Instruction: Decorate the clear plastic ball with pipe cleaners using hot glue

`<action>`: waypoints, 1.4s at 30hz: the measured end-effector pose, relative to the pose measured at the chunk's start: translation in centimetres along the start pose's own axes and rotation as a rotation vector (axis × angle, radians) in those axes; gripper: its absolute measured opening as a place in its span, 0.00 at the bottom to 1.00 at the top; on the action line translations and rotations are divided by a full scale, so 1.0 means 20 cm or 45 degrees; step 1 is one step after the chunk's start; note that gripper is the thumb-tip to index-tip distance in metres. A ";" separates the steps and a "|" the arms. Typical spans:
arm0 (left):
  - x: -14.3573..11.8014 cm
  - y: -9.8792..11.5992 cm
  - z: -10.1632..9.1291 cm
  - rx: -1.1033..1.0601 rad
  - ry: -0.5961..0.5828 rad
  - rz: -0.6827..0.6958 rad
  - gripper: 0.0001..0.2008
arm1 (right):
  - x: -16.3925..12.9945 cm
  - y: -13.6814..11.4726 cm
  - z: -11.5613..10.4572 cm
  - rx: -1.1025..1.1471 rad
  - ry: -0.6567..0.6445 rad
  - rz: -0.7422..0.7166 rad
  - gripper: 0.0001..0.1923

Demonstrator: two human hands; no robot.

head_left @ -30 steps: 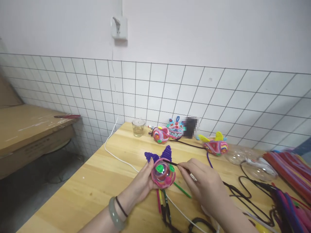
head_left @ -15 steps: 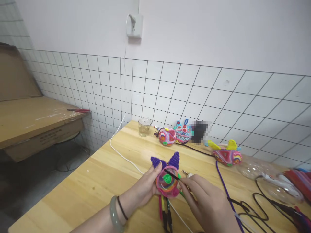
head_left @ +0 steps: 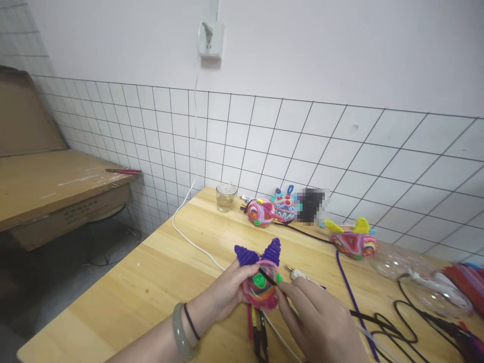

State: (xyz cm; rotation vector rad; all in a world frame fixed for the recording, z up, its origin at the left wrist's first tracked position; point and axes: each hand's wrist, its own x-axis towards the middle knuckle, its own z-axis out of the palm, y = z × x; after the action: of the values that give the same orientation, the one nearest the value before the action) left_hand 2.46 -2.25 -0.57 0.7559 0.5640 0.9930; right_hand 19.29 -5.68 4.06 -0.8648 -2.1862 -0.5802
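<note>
My left hand [head_left: 230,285] is closed around a round clear ornament [head_left: 270,292] covered in coloured fuzzy strips. Two purple pointed pieces stand at its top, and a green spiral sits on its face. The left thumb presses near the upper end of a black fuzzy stem [head_left: 267,276] lying slantwise across the front. In my right hand [head_left: 321,317], thumb and fingers pinch that stem at the ornament's right side. Just behind the right fingers lies a white tool [head_left: 298,274] with a pointed metal tip, partly hidden by the hand.
Behind stand a glass cup [head_left: 226,197], a pink fish-like ornament [head_left: 260,212], a blue one [head_left: 283,206] and a yellow-finned one [head_left: 353,242]. Clear plastic shells [head_left: 427,292], black cords [head_left: 393,322] and a purple stem [head_left: 348,287] lie right. Red-handled pliers [head_left: 123,171] rest on the left table.
My left thumb has slid right, onto the upper end of the black stem. My right hand has shifted slightly down and left, still pinching the stem.
</note>
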 end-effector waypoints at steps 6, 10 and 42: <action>0.01 -0.01 -0.01 -0.054 0.015 -0.022 0.12 | -0.01 0.00 -0.01 0.059 -0.045 -0.047 0.12; 0.01 -0.02 -0.01 -0.064 0.016 -0.037 0.11 | 0.00 0.00 -0.03 0.096 -0.089 -0.063 0.13; 0.02 -0.02 -0.03 -0.053 -0.070 -0.083 0.12 | 0.00 0.02 -0.06 0.224 -0.269 -0.105 0.15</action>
State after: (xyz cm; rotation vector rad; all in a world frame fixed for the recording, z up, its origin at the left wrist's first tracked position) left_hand 2.30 -1.83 -1.25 0.7216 0.5157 0.9180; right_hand 20.00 -6.09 4.92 -0.7745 -2.4311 -0.3404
